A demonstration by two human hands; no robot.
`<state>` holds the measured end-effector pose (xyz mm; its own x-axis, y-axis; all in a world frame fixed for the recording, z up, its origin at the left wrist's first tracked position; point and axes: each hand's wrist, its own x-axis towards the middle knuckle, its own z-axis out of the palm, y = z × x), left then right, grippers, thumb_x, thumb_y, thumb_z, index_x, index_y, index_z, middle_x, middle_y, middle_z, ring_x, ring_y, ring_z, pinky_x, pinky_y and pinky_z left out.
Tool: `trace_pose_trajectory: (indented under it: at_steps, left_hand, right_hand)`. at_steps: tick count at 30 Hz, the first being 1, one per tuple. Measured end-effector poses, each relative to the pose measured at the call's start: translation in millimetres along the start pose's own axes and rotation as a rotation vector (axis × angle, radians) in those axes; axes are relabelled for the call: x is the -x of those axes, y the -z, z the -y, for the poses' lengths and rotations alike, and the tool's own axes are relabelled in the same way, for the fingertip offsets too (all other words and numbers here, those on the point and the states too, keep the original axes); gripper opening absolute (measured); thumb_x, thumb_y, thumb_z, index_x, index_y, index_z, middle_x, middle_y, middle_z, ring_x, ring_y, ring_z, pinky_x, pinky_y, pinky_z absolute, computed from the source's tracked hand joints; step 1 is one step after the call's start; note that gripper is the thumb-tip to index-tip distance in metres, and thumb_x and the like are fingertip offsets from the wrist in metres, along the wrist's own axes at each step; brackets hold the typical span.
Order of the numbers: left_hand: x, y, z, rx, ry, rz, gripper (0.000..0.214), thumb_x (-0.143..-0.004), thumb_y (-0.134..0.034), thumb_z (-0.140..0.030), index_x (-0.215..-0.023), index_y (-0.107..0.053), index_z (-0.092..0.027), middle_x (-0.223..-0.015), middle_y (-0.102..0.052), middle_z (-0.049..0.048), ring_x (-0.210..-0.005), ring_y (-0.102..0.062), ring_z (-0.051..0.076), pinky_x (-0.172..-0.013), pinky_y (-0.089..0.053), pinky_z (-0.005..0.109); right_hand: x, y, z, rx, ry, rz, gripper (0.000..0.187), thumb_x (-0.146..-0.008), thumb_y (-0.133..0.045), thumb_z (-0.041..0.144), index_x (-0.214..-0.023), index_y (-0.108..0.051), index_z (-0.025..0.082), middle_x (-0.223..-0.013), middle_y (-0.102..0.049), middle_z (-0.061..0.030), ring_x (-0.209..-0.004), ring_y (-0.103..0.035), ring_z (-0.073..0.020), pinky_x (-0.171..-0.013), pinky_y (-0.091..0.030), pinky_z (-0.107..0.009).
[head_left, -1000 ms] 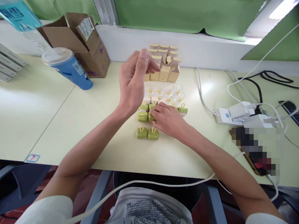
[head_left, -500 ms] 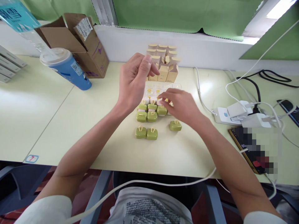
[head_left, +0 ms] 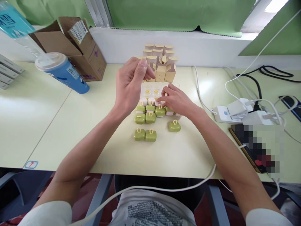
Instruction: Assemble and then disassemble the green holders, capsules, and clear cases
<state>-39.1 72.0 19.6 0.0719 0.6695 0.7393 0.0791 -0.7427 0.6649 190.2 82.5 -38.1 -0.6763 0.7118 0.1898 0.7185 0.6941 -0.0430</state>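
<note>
The right hand [head_left: 176, 101] rests low on the worktop [head_left: 70, 125], its fingers [head_left: 164, 94] pinched narrow over the back row of little green boxes [head_left: 150, 116] — whether they grip one I cannot tell. The left hand [head_left: 130, 84] is lifted above the boxes with its fingers curled close, thumb near the fingertips, and what it holds is hidden. One green box [head_left: 174, 126] sits apart to the right, a pair [head_left: 145, 135] sits nearer, and small tan cartons [head_left: 161, 59] stand behind by the wall.
</note>
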Motion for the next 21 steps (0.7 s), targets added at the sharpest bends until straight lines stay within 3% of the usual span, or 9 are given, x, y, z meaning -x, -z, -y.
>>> trace_pose_trajectory:
  at_steps: [6,11,15,21]
  left_hand:
    - [-1,0.3,11,0.002,-0.035,-0.008,0.055,-0.113,-0.064,-0.065,-0.077,-0.082,-0.028,-0.082,-0.073,0.0061,-0.086,-0.07,0.023,-0.074,-0.057,0.043]
    - [-1,0.5,17,0.001,-0.045,0.013,0.054,-0.112,-0.065,-0.064,-0.076,-0.081,-0.027,-0.082,-0.073,0.0054,-0.085,-0.068,0.022,-0.073,-0.054,0.042]
    - [0,1.2,10,-0.005,-0.021,0.014,0.053,-0.114,-0.064,-0.061,-0.076,-0.078,-0.026,-0.083,-0.073,0.0061,-0.088,-0.069,0.023,-0.077,-0.056,0.041]
    - [2,-0.9,-11,-0.107,0.068,-0.009,0.059,-0.116,-0.057,-0.062,-0.072,-0.072,-0.025,-0.081,-0.072,0.0051,-0.083,-0.071,0.022,-0.08,-0.059,0.039]
  right_hand:
    - [-11,-2,-7,0.014,0.039,0.016,0.04,-0.097,-0.067,0.006,-0.128,-0.088,0.02,-0.119,-0.07,-0.0179,-0.117,-0.055,-0.0343,-0.093,-0.047,-0.044]
    - [-12,-4,-7,0.038,0.044,0.048,0.039,-0.098,-0.064,0.005,-0.128,-0.087,0.014,-0.124,-0.069,-0.0209,-0.121,-0.055,-0.0355,-0.095,-0.049,-0.045]
    - [-11,-8,-9,0.044,0.043,0.049,0.04,-0.099,-0.06,0.004,-0.131,-0.084,0.008,-0.127,-0.067,-0.0231,-0.122,-0.054,-0.0359,-0.097,-0.049,-0.044]
    - [-10,-12,-10,-0.059,0.025,0.009,0.044,-0.094,-0.065,0.005,-0.132,-0.084,0.015,-0.123,-0.068,-0.0201,-0.117,-0.054,-0.036,-0.094,-0.05,-0.045]
